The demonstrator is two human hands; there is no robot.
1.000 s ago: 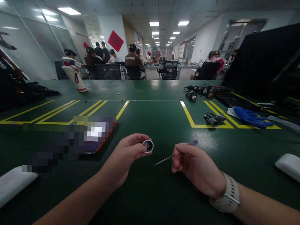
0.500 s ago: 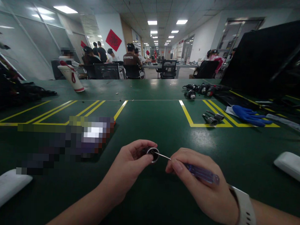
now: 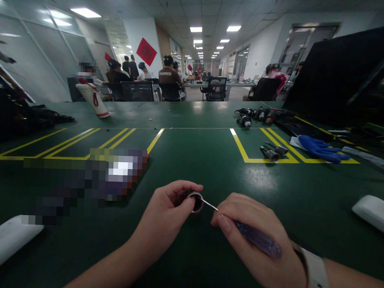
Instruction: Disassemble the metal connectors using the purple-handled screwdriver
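My left hand (image 3: 167,212) is closed around a dark cylindrical metal part (image 3: 196,204), whose round open end faces right. Most of that part's body is hidden behind my fingers and thumb. In my right hand (image 3: 254,236) is a screwdriver (image 3: 259,239) with a translucent purple handle and a thin metal shaft. Its tip reaches the rim of the round opening; whether it goes inside I cannot tell. Both hands are above the green table (image 3: 191,160).
Two metal parts (image 3: 270,153) lie inside a yellow-taped box at right, with a blue glove (image 3: 324,148) beyond. Cabled black parts (image 3: 245,120) lie further back. A white cup-like container (image 3: 94,100) leans at back left. White rounded objects (image 3: 372,213) flank both sides.
The screwdriver's handle end has dropped slightly and its shaft is more steeply slanted. Its tip has shifted from inside the opening towards the rim. My left hand keeps its grip.
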